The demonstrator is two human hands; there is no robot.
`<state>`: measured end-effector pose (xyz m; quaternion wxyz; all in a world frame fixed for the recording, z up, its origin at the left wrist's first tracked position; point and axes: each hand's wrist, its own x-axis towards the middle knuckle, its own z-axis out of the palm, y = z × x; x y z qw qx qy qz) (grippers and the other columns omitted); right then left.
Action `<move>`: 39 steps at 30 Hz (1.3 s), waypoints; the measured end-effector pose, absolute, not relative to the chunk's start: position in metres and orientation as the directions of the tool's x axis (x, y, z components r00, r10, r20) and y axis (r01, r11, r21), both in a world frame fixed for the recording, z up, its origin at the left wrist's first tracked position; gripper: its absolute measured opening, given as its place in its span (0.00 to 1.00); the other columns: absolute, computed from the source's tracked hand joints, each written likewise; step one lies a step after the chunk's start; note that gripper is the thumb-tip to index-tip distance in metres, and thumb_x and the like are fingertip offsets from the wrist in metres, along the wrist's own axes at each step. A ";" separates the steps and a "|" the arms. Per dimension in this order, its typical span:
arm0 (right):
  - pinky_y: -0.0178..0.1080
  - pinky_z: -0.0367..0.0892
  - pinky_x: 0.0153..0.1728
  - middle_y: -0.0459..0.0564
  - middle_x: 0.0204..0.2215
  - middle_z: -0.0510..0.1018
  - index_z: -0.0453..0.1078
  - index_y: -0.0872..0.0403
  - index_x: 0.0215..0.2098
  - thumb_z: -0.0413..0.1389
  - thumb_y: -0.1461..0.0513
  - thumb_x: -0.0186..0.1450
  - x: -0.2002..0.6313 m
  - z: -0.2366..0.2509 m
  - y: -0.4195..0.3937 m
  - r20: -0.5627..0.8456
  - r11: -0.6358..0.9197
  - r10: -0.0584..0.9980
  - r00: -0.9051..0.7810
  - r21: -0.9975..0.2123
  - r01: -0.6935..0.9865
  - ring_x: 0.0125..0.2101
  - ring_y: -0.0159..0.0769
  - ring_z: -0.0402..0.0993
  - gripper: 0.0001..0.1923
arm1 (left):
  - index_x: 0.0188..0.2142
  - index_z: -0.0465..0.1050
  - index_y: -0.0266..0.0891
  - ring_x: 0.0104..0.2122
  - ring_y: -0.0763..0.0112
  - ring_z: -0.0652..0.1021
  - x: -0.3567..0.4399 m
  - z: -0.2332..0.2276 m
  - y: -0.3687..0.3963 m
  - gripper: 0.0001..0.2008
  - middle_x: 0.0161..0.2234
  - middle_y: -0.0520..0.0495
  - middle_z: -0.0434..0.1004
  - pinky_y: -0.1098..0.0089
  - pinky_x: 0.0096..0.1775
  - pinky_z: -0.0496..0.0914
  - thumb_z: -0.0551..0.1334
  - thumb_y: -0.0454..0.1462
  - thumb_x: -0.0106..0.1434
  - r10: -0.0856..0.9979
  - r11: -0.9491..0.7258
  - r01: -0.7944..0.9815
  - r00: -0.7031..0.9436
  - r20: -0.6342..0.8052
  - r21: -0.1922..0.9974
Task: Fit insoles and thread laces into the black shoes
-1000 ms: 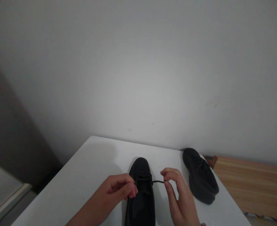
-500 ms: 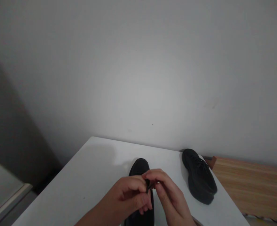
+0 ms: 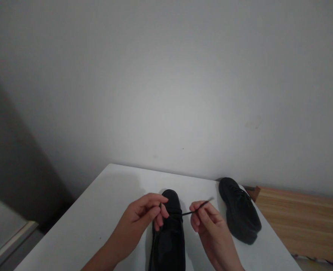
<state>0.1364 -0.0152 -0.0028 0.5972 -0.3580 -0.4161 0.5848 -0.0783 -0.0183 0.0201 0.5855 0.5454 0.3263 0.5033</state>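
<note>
A black shoe (image 3: 169, 237) lies on the white table (image 3: 110, 210) in front of me, toe pointing away. My left hand (image 3: 144, 218) pinches one end of its black lace at the shoe's left side. My right hand (image 3: 206, 222) pinches the other lace end (image 3: 196, 209), which runs taut from the shoe's upper out to the right and sticks past my fingers. Both hands hover just above the shoe near its toe.
A second black shoe (image 3: 240, 210) lies on the table's right part, near the wall. A wooden surface (image 3: 304, 222) adjoins the table on the right. A grey wall stands behind, and a lower white ledge (image 3: 5, 229) is at the far left.
My hands met over the shoe half a second ago and have now pulled apart, each drawing a lace end outward, the right lace stretched taut.
</note>
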 end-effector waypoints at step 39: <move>0.35 0.66 0.25 0.48 0.26 0.72 0.72 0.53 0.31 0.55 0.54 0.66 0.173 -0.045 -0.017 0.077 0.158 0.976 -0.202 -0.893 0.422 0.27 0.36 0.69 0.12 | 0.35 0.72 0.41 0.31 0.70 0.75 -0.101 -0.028 -0.017 0.09 0.31 0.50 0.75 0.72 0.35 0.68 0.55 0.29 0.65 0.870 -0.482 0.624 0.423 0.252 0.615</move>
